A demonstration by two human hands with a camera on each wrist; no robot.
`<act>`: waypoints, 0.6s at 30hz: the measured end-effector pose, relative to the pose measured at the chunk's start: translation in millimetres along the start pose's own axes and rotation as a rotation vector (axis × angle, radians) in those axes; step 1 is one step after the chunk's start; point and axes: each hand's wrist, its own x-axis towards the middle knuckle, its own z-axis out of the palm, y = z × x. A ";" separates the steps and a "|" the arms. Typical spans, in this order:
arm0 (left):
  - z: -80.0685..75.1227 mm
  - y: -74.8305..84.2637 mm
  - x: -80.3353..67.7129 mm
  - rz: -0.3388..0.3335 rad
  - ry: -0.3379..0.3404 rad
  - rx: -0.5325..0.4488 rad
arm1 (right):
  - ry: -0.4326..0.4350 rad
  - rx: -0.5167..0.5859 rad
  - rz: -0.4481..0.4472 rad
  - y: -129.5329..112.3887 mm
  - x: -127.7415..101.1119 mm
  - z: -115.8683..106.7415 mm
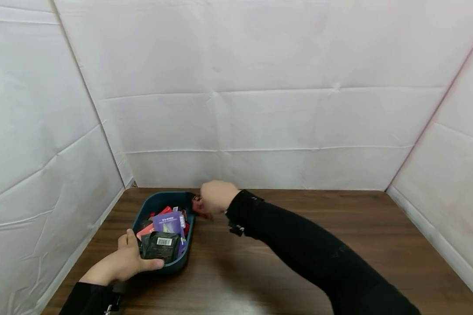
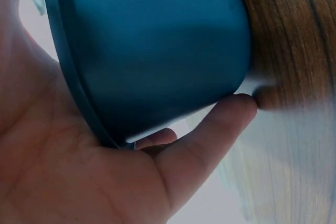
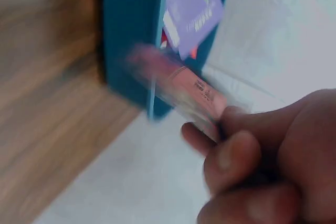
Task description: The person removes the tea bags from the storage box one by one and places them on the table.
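A dark blue plastic bin stands on the table at the left, filled with small packets. On top lie a black packet with a barcode label and a purple packet. My left hand grips the bin's near left corner, its thumb along the near rim and its fingers at the left side. Beyond the bin's far right corner, my right hand pinches a reddish packet, blurred in the right wrist view. That packet overlaps the bin's rim there, tilted toward the opening.
Brown wood-grain table extends to the right of the bin. White sheeted walls enclose the table at the back, left and right. The left wall stands close to the bin.
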 end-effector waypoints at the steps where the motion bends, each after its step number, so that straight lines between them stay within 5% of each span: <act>1: -1.3 -0.9 -0.7 -0.004 0.002 -0.003 | 0.018 0.001 -0.022 10.7 -2.4 -2.2; 8: -3.2 -5.5 -6.7 -0.017 -0.005 -0.024 | 0.254 0.062 -0.099 133.4 -37.8 8.3; 13: -4.2 -5.8 -7.2 0.007 -0.017 -0.016 | 0.395 0.226 0.032 237.1 -90.0 39.7; 18: -7.6 -4.2 -5.2 0.012 -0.022 -0.006 | 0.418 0.272 0.228 317.3 -157.3 71.4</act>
